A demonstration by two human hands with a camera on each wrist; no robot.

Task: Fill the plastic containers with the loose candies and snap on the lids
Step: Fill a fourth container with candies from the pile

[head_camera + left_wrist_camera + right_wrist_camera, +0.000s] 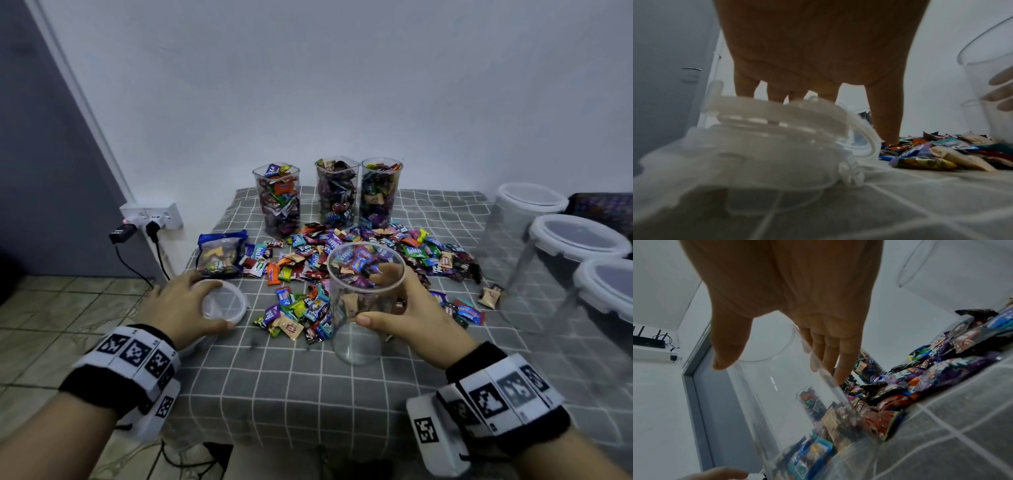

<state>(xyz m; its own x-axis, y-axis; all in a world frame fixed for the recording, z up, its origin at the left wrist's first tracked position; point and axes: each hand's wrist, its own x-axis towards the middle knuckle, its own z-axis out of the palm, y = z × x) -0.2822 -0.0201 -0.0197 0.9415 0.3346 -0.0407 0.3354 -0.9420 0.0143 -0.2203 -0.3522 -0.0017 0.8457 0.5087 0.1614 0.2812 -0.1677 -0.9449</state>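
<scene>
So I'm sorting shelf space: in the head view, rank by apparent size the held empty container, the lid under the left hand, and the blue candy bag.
1. Held container, largest, though nearest the camera.
2. Lid and blue bag: look alike, so unranked.

My table wears a grey checked cloth [274, 387], and a heap of loose candies [346, 267] sprawls across its middle. At twelve o'clock stand three clear containers [337, 192] packed with sweets, at ten o'clock a blue-edged bag [221, 253], at nine o'clock a lid [224, 301]. Three lidded tubs [575, 253] line the three o'clock edge, and an empty clear container [363, 301] stands at the centre.
</scene>
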